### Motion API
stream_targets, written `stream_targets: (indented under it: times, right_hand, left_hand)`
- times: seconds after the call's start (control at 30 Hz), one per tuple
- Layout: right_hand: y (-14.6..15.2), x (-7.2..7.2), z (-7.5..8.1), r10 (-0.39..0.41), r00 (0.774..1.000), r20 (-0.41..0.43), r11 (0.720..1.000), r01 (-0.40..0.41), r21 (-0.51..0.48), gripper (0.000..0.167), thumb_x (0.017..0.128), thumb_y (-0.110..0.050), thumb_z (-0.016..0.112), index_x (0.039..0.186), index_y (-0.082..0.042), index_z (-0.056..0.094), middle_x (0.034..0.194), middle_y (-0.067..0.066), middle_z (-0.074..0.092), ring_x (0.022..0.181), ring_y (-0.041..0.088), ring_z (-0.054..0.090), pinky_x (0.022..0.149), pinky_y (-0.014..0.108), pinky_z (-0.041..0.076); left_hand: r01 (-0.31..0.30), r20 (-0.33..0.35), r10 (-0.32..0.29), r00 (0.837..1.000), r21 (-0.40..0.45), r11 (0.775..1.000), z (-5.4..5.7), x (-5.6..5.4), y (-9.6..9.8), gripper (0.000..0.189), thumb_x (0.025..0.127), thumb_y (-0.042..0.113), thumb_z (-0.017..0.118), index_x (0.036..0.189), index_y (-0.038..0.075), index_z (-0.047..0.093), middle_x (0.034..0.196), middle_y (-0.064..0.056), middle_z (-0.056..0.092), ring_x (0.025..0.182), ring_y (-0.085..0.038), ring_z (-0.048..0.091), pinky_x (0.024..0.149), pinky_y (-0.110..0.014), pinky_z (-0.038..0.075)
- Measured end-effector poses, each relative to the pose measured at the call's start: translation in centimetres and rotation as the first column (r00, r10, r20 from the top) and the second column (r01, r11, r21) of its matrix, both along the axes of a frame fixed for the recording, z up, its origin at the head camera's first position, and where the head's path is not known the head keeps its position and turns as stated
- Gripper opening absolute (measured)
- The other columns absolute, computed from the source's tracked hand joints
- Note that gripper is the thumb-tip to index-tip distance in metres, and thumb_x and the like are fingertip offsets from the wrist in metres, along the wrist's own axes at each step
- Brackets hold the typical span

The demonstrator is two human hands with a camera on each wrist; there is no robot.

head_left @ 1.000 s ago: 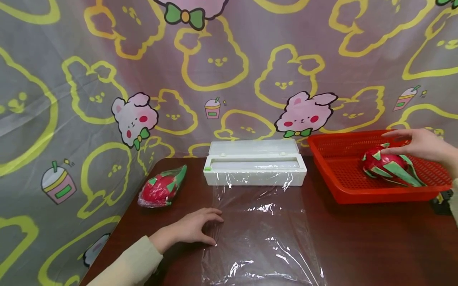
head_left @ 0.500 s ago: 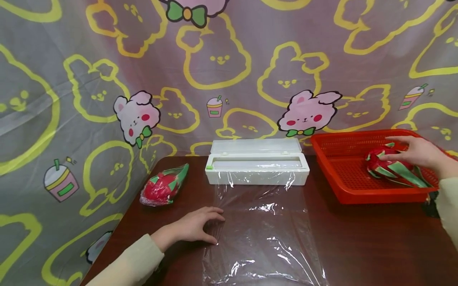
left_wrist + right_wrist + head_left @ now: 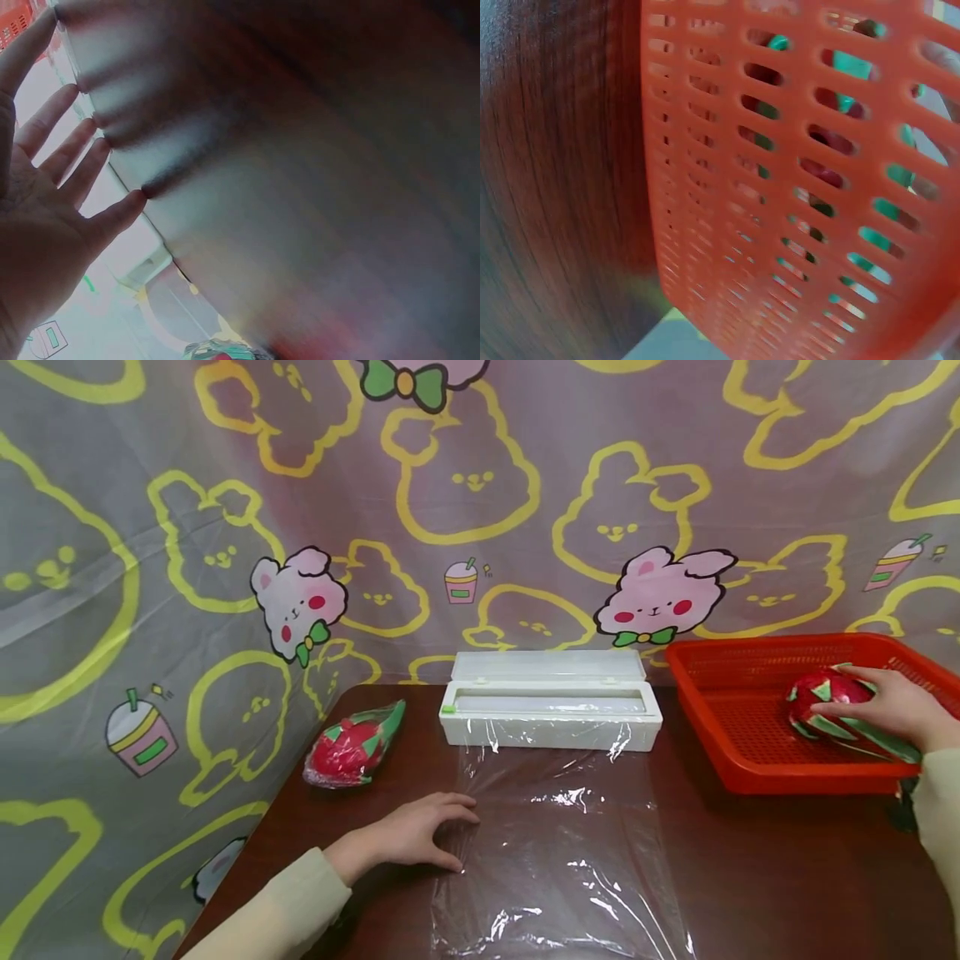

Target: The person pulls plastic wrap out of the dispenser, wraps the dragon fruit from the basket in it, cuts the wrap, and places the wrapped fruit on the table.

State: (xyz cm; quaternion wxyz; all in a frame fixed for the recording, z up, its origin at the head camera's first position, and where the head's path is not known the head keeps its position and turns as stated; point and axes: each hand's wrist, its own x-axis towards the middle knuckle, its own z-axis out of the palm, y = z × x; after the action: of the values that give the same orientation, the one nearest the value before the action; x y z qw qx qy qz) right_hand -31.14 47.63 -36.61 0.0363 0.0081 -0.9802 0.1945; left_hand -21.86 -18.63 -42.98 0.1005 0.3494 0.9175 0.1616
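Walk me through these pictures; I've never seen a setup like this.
No machine here: just a person's two bare hands. The wide view comes from a head-worn camera, the others from wrist cameras: one shows the left hand from close by, the other mainly the slotted red basket. On the table lie a wrapped fruit, a white box with clear film drawn out, and that basket. The right hand grips a second fruit inside it; the left hand rests, fingers at the film's left edge.

The table (image 3: pixel 772 877) looked like glossy, grained wood. The box (image 3: pixel 641 735) was smooth plastic; before it lay shiny, creased film (image 3: pixel 558 877) (thin plastic, evidently), right of it a smooth plastic basket (image 3: pixel 817 781), behind it matt cloth (image 3: pixel 465 502).
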Motion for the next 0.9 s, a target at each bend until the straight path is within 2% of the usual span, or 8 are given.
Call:
stream_targets:
  times: [0.17, 0.3, 0.47, 0.67, 0.77, 0.9]
  right_hand:
    - [0.5, -0.1, -1.1, -0.024, 0.999, -0.032, 0.999, 0.023, -0.033, 0.105, 0.080, -0.048, 0.075, 0.139, 0.019, 0.020, 0.115, 0.045, 0.034, 0.097, 0.059, 0.036, 0.075, 0.068, 0.043]
    - [0.6, -0.2, -1.5, -0.016, 0.998, -0.055, 0.998, 0.013, -0.053, 0.105, 0.076, -0.047, 0.080, 0.136, 0.020, 0.026, 0.114, 0.045, 0.037, 0.096, 0.058, 0.040, 0.073, 0.066, 0.044]
    - [0.1, -0.5, -1.3, 0.020, 0.999, -0.046, 0.999, -0.022, -0.047, 0.101, 0.074, -0.043, 0.083, 0.132, 0.021, 0.031, 0.115, 0.046, 0.038, 0.096, 0.058, 0.041, 0.073, 0.066, 0.045]
    - [-1.3, -0.7, -0.8, 0.073, 0.997, 0.005, 0.996, -0.072, -0.054, 0.106, 0.071, -0.045, 0.084, 0.136, 0.018, 0.029, 0.118, 0.045, 0.037, 0.099, 0.059, 0.042, 0.075, 0.064, 0.047]
    - [-1.9, -0.5, -0.7, 0.063, 0.998, 0.026, 0.996, -0.061, -0.071, 0.110, 0.070, -0.048, 0.084, 0.138, 0.016, 0.026, 0.119, 0.045, 0.036, 0.099, 0.059, 0.041, 0.075, 0.064, 0.047]
    - [-2.3, -0.3, -0.7, 0.034, 0.999, 0.033, 0.994, -0.031, -0.108, 0.110, 0.076, -0.054, 0.077, 0.142, 0.015, 0.022, 0.122, 0.045, 0.033, 0.104, 0.059, 0.037, 0.078, 0.067, 0.044]
  left_hand:
    - [-0.006, 0.024, 0.007, 1.000, -0.008, 1.000, 0.1, -0.1, 0.2, 0.058, 0.077, 0.046, 0.080, 0.127, 0.023, 0.063, 0.141, 0.002, 0.048, 0.131, -0.020, 0.042, 0.104, -0.043, 0.039]
    - [-0.011, 0.028, 0.012, 1.000, -0.011, 1.000, 0.2, 0.0, 0.2, 0.057, 0.077, 0.045, 0.080, 0.127, 0.023, 0.063, 0.142, 0.002, 0.047, 0.131, -0.020, 0.041, 0.104, -0.044, 0.039]
    - [-0.006, 0.014, 0.006, 1.000, -0.005, 1.000, 0.2, 0.0, 0.2, 0.057, 0.077, 0.044, 0.080, 0.127, 0.022, 0.063, 0.141, 0.001, 0.048, 0.131, -0.021, 0.042, 0.103, -0.044, 0.039]
    - [-0.012, 0.012, 0.012, 1.000, -0.006, 1.000, 0.3, 0.1, 0.2, 0.058, 0.077, 0.044, 0.081, 0.127, 0.021, 0.063, 0.142, 0.001, 0.048, 0.131, -0.020, 0.042, 0.104, -0.044, 0.038]
    - [-0.016, 0.016, 0.016, 1.000, -0.009, 1.000, 0.3, 0.1, 0.3, 0.058, 0.077, 0.044, 0.081, 0.127, 0.022, 0.063, 0.142, 0.002, 0.048, 0.131, -0.020, 0.042, 0.104, -0.044, 0.038]
    - [-0.018, 0.020, 0.018, 1.000, -0.010, 1.000, 0.3, 0.1, 0.3, 0.058, 0.076, 0.044, 0.081, 0.127, 0.022, 0.063, 0.141, 0.002, 0.048, 0.131, -0.020, 0.042, 0.104, -0.044, 0.038]
